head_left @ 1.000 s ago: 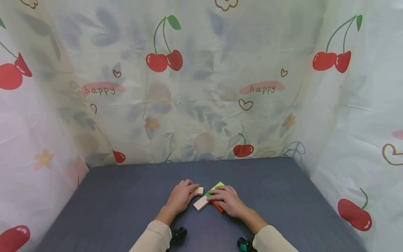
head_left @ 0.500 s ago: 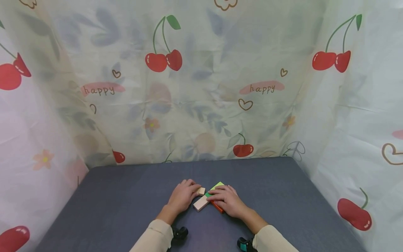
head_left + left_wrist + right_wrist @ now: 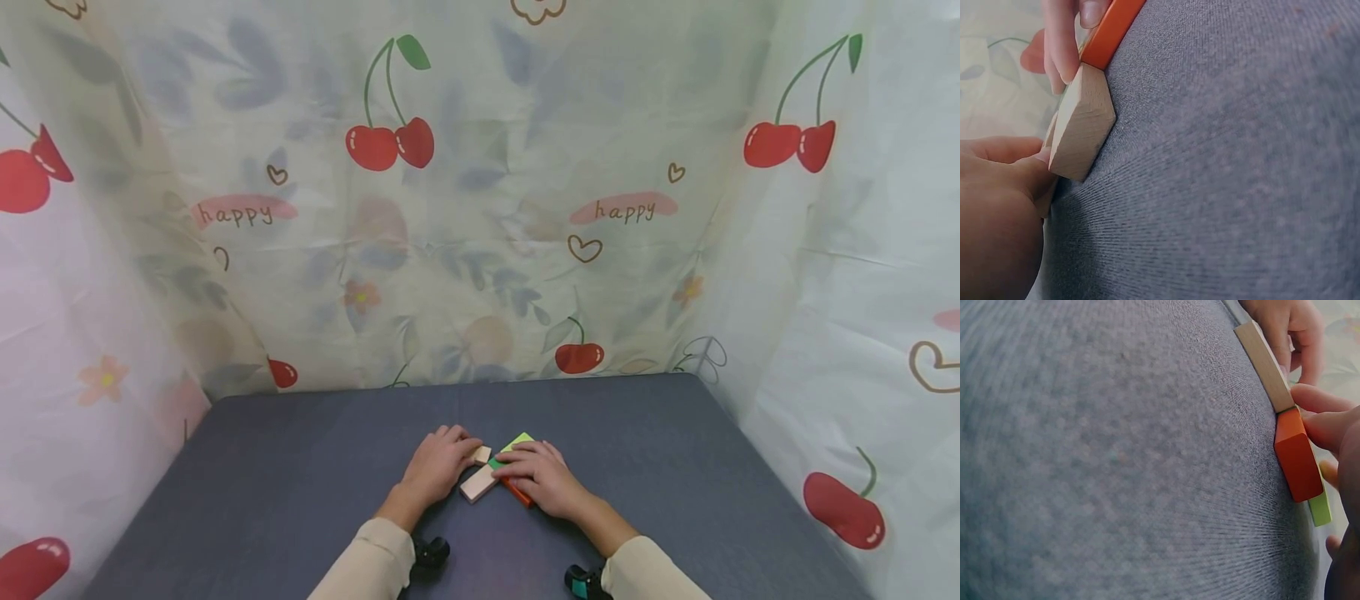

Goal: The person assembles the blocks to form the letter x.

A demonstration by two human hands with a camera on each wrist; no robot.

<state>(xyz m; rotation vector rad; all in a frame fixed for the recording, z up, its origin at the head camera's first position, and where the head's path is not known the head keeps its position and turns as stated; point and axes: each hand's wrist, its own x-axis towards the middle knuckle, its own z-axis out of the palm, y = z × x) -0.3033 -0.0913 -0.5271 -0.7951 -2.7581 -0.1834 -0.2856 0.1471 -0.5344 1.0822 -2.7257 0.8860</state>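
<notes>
Between the thumb and fingers of my left hand is a small plain wooden block, mostly hidden by the hand in the left wrist view. Nearer me lies another plain wooden block, its end against an orange block. My right hand rests over the joined blocks with its fingers extended; its thumb touches the orange one and fingertips lie at the wooden block's edge. A dark green piece and a light green block show from under these fingers. The held block's corner is close to the green piece.
The blocks lie on a dark grey cloth-covered table. A curtain printed with cherries surrounds its back and sides. Black wrist devices, one on the left wrist and one on the right wrist, sit near the sleeves.
My left hand has shifted slightly right with its wooden block, narrowing the gap to the green piece. The right hand and the blocks under it have stayed in place.
</notes>
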